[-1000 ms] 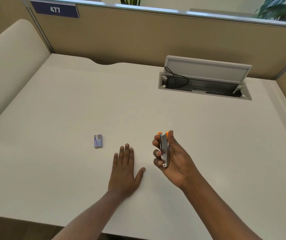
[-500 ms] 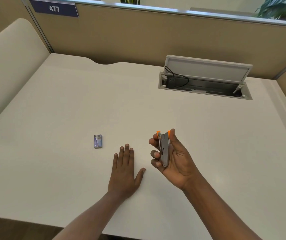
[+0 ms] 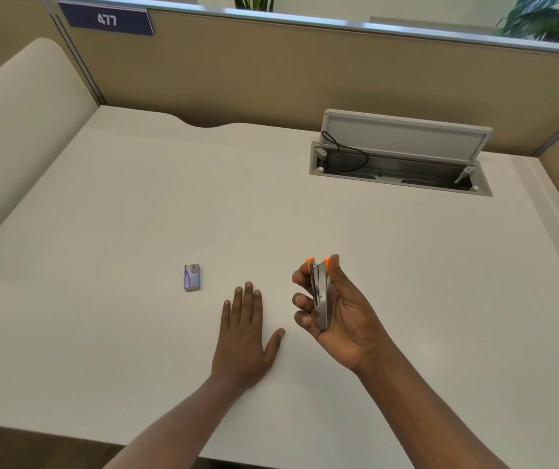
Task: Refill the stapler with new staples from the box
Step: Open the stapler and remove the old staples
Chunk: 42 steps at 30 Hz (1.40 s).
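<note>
Little has moved since a second ago: right hand (image 3: 342,313) keeps the stapler (image 3: 320,296) raised on end, orange tips up, thumb and curled fingers around it. Left hand (image 3: 242,336) flat on tabletop (image 3: 136,198), fingers straight, holding nothing. Staple box (image 3: 192,281) lies near, left of its fingertips. Judged step: stapler picked up, unopened; next, open its magazine and fetch the box. Open cable hatch (image 3: 403,137) at rear; tan partition (image 3: 237,69) behind.

Left hand (image 3: 242,336), right hand (image 3: 342,319) bare; left forearm (image 3: 176,421), right forearm (image 3: 423,411) bare to frame edge; fingernails short.
</note>
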{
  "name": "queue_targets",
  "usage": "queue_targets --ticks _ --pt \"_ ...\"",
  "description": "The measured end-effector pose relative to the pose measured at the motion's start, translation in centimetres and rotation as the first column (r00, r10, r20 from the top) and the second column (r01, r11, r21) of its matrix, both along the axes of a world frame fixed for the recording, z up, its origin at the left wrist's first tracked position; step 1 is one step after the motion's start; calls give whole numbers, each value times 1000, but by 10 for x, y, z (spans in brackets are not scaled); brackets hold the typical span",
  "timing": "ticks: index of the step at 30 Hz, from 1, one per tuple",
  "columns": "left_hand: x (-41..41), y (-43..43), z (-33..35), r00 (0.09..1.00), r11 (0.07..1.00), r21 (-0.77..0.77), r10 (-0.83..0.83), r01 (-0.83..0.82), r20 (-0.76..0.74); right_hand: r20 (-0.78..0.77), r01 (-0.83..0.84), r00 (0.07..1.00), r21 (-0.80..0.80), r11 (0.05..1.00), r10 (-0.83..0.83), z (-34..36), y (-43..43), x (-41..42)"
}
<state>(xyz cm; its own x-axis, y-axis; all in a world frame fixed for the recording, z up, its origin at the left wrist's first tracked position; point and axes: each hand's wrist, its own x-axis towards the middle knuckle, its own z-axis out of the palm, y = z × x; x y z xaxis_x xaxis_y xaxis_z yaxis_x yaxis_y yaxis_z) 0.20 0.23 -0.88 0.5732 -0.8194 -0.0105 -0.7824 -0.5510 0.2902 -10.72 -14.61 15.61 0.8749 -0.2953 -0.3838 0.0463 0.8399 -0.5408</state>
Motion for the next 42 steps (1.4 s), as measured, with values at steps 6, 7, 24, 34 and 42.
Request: queue_targets --ticks 6,7,24,34,42 --pt "1 0 1 1000 1000 -9 2 -2 -18 -21 24 999 -222 975 -29 4 5 -3" --pt "1 1 2 999 1000 -10 4 -4 -32 -39 26 999 -273 962 -38 4 6 -4" --pt "-21 -56 159 457 722 -397 -127 -566 -881 -235 57 919 -715 697 -317 -3 18 -13" --pt "-31 -57 168 602 715 -490 -121 -498 -789 -215 131 874 -759 638 -436 -9 22 -7" --pt "-41 -70 172 864 759 -570 -22 -313 -504 -373 127 843 -562 817 -387 -15 27 4"
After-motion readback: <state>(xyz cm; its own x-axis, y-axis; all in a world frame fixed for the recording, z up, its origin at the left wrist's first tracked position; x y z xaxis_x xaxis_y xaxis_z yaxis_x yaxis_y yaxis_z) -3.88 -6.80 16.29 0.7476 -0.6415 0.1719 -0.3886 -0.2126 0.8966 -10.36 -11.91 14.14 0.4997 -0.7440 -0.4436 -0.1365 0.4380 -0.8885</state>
